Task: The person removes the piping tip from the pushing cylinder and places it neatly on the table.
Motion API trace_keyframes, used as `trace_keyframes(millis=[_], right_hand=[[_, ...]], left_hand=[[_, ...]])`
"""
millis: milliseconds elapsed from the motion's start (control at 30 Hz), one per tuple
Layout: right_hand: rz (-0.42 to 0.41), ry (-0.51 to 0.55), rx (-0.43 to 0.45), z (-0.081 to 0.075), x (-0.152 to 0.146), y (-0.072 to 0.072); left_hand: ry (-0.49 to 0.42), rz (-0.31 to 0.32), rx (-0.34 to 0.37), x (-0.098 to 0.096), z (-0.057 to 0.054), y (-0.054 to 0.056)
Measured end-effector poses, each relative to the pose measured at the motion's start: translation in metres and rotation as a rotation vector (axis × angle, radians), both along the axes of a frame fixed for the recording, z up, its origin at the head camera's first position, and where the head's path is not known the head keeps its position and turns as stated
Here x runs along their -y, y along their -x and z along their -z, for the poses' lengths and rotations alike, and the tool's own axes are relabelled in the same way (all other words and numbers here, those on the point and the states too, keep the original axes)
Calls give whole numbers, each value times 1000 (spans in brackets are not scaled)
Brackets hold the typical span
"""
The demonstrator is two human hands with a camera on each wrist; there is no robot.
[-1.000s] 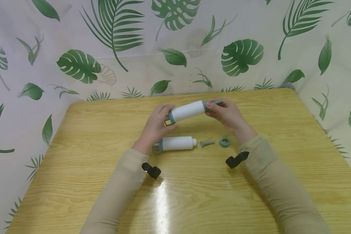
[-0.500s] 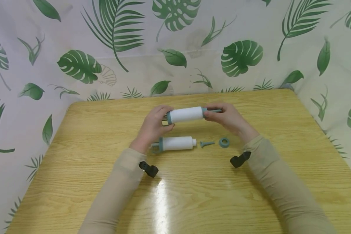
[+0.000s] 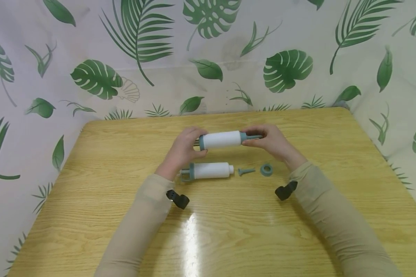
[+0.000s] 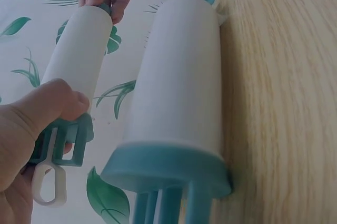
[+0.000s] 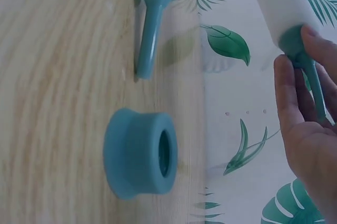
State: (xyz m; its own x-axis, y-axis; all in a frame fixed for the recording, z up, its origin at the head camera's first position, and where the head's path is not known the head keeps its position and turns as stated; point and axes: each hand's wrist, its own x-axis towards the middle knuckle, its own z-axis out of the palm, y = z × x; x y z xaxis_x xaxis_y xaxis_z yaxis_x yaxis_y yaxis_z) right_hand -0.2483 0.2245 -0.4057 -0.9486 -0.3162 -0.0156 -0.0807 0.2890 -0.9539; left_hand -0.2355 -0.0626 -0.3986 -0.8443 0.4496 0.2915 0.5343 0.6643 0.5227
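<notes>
In the head view my left hand grips the teal-collared end of a white syringe-like tube, held raised and nearly level. My right hand pinches the teal nozzle end, and a thin teal tip runs back under my fingers. The left wrist view shows my thumb on the white barrel, with a pale loop handle sticking out behind the teal frame. A second white syringe-like tube lies on the table below, its narrow white neck to the right.
Right of the lying tube are a thin flared teal nozzle and a teal ring cap, both on the wooden table. A leaf-patterned cloth hangs behind the table's far edge.
The held tube has gone from tilted up at its right end to nearly level and come down slightly. My right hand has lowered with it. The parts on the table stay put.
</notes>
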Motion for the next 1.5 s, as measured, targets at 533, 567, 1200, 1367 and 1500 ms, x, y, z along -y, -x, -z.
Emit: trace_keyframes(millis=[533,567,1200,1367,1500], right_hand=[[-147,-85,50,2,4,8],[-155,-75,72,2,4,9],[-202,-126,36,-3,3,11],[-211,-174,47,-4,2,12],[-219,-187,133,-4,3,13]], left_hand=[[-16,-16,-1,5,6,2],[-15,-16,0,5,6,2],[-33,-23,41,7,8,2],[-34,-16,38,7,9,2],[-31,-10,37,7,8,2]])
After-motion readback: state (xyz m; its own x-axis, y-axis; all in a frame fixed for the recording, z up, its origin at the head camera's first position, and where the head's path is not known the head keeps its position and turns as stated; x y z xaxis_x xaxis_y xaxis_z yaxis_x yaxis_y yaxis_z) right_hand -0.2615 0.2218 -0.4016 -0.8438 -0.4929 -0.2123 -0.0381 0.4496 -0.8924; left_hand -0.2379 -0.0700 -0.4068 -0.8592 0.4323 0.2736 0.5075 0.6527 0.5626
